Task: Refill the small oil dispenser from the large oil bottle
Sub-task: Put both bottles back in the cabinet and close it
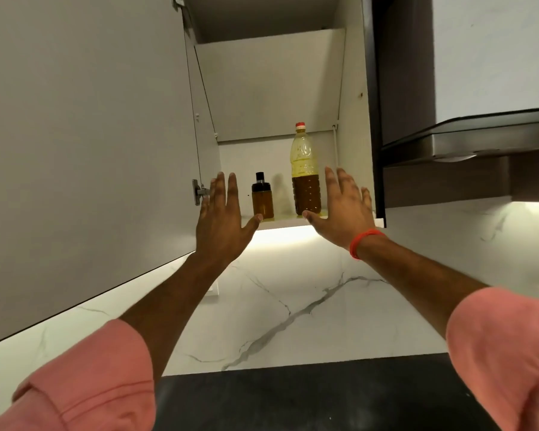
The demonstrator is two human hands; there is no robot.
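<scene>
The small oil dispenser point(262, 197), amber with a black cap, stands on the lower shelf point(285, 224) of an open wall cabinet. To its right stands the large oil bottle point(306, 175), clear plastic with a red cap, dark oil filling its lower half. My left hand point(222, 219) is raised just left of the dispenser, fingers straight, thumb near its base, holding nothing. On the other side of the bottle my right hand point(343, 209) is raised with fingers spread and empty, its thumb near the bottle's foot. Neither hand visibly touches either container.
The open cabinet door point(84, 150) fills the left side, its hinge point(199, 191) beside my left hand. A dark range hood point(467, 138) juts out at right. Below are a lit marble backsplash point(293, 306) and a black counter point(308, 399).
</scene>
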